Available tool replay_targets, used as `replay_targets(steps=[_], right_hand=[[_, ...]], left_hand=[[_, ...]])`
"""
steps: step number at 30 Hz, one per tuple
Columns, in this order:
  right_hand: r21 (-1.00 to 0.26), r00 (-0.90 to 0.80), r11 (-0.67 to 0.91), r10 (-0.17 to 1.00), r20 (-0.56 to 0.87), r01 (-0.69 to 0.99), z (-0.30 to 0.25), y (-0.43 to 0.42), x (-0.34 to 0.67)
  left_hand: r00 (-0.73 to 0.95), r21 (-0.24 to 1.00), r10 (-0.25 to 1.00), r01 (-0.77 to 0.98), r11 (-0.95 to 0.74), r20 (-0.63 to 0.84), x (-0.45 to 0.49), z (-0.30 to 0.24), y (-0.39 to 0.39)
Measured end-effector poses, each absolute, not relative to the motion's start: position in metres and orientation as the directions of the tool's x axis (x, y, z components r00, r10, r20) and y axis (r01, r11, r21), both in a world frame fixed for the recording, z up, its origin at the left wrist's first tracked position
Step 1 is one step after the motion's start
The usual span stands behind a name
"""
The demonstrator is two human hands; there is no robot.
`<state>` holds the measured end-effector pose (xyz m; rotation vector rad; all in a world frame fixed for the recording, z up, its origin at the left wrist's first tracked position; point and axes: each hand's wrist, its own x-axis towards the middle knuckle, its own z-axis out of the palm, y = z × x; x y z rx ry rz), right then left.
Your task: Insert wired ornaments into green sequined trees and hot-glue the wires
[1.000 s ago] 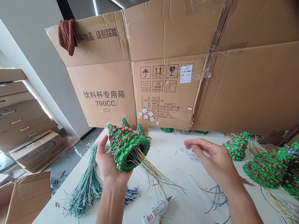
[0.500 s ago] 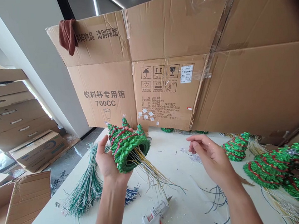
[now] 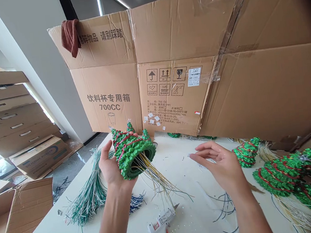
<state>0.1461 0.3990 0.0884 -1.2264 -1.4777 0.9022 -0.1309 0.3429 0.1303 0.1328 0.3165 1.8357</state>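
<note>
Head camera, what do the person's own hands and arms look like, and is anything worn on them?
The left hand and right hand are bare, with no gloves. The forearms show no sleeves, watch or bracelet. No rings show on the visible fingers, and the nails look short.

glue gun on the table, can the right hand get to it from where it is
Probably yes: the right hand is empty and held over the white table, and the glue gun lies down to its left with nothing solid between them, only the loose wires hanging from the green glitter tree in the left hand.
</note>
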Motion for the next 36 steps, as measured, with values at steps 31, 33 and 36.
replay_targets(steps=[31, 33, 36], right_hand=[[-0.903, -0.106, 0.311, 0.95, 0.293, 0.295, 0.082, 0.404, 0.14], [-0.904, -0.084, 0.315, 0.949, 0.304, 0.289, 0.082, 0.402, 0.139], [-0.904, -0.074, 0.327, 0.945, 0.32, 0.275, 0.083, 0.401, 0.138]], left_hand=[[-0.296, 0.282, 0.953, -0.922, -0.267, -0.064, -0.133, 0.128, 0.343], [-0.289, 0.292, 0.956, -0.919, -0.263, -0.048, -0.133, 0.128, 0.343], [-0.294, 0.302, 0.955, -0.915, -0.268, -0.043, -0.133, 0.128, 0.343]])
